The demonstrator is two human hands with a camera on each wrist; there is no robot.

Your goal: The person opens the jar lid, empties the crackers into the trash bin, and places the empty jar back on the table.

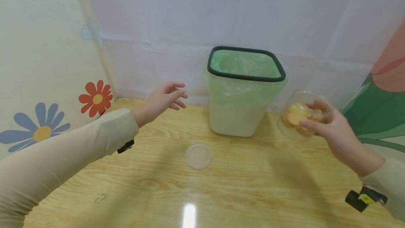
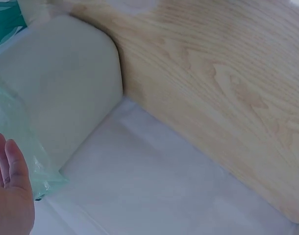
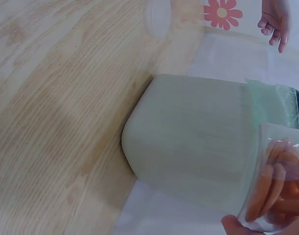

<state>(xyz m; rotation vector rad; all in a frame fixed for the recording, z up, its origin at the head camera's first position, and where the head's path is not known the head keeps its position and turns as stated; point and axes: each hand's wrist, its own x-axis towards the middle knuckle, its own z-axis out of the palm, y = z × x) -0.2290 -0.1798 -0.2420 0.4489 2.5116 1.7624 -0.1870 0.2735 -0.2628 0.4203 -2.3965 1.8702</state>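
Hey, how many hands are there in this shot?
2. The left hand is to the left of the bin, holding nothing. The right hand is to the right of the bin, gripping a clear jar. No other hand shows.

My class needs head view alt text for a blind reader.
A person's right hand grips a clear jar of orange pieces beside a green-lined bin; the empty left hand hovers opposite. A clear disc lies on the wooden table.
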